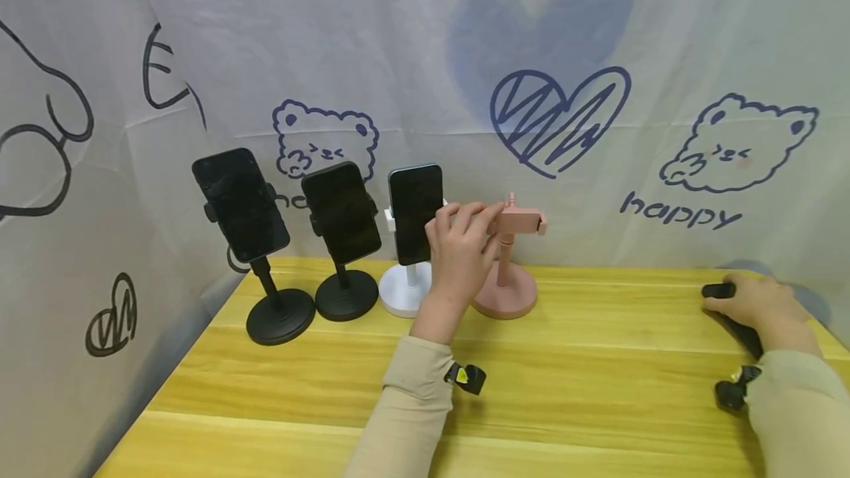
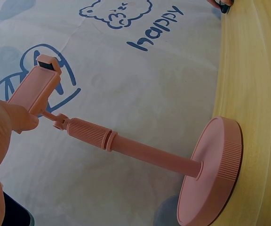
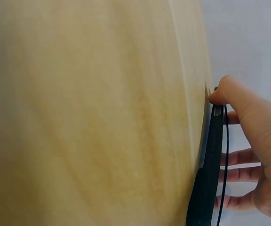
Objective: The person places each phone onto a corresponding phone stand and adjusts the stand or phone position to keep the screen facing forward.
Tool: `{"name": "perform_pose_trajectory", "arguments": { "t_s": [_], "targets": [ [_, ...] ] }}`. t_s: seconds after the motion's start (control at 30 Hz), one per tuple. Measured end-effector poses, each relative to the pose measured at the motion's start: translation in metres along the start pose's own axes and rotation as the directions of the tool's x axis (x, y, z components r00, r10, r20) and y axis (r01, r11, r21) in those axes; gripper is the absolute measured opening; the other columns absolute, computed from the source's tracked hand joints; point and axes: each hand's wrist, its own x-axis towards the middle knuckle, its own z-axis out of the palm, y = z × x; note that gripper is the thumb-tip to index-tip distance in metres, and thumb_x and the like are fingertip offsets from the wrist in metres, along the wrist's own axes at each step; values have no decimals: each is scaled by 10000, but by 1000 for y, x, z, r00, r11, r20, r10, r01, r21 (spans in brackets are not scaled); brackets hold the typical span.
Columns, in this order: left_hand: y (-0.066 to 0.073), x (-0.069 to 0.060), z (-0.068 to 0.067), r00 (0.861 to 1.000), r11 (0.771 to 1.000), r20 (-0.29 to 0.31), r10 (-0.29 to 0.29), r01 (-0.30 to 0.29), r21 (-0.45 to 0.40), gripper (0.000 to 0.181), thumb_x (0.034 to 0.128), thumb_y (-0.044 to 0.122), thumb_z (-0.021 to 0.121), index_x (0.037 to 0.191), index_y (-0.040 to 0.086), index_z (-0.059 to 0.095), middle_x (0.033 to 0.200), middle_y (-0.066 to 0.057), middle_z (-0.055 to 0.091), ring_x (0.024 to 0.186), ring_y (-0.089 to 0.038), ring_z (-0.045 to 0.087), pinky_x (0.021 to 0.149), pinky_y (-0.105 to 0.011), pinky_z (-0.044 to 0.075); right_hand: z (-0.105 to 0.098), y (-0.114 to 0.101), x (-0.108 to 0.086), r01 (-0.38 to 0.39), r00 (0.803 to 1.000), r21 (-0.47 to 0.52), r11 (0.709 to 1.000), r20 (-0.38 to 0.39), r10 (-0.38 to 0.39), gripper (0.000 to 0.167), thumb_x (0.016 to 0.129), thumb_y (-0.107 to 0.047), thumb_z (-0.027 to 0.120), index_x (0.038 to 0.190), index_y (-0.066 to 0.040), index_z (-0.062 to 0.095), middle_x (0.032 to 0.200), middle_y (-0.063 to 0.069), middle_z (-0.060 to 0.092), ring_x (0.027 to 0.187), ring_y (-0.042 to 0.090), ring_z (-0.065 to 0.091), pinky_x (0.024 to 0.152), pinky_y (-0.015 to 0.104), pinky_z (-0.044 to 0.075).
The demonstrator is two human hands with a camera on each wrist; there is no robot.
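A pink phone stand (image 1: 506, 293) stands upright on the table, its holder with no phone in it. My left hand (image 1: 461, 246) pinches the left end of that holder; in the left wrist view the thumb (image 2: 25, 117) presses along its lower edge. Far to the right, my right hand (image 1: 764, 308) holds a slim black object (image 3: 208, 165) at the table's edge. The thumb lies on its near end and the other fingers reach behind it. A thin black cord or strip runs alongside. What kind of object it is, I cannot tell.
Left of the pink stand is a white stand (image 1: 401, 297) bearing a dark phone (image 1: 410, 201). Two black stands (image 1: 282, 316) further left also carry phones (image 1: 242, 205). A printed cloth (image 1: 425, 57) hangs behind the wooden table (image 1: 598, 367).
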Motion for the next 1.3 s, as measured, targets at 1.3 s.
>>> {"name": "perform_pose_trajectory", "arguments": {
  "t_s": [1.3],
  "targets": [
    [-1,-1,2,1000,1000,-9,0,0,-19,303,914,252,683,1215,222,680,1147,20,657,1104,-206,461,907,-413,356,-17,-20,-31,3,984,40,999,-178,5,988,800,-687,618,1472,-36,298,1279,449,252,1126,646,266,810,752,358]
  ]
}}
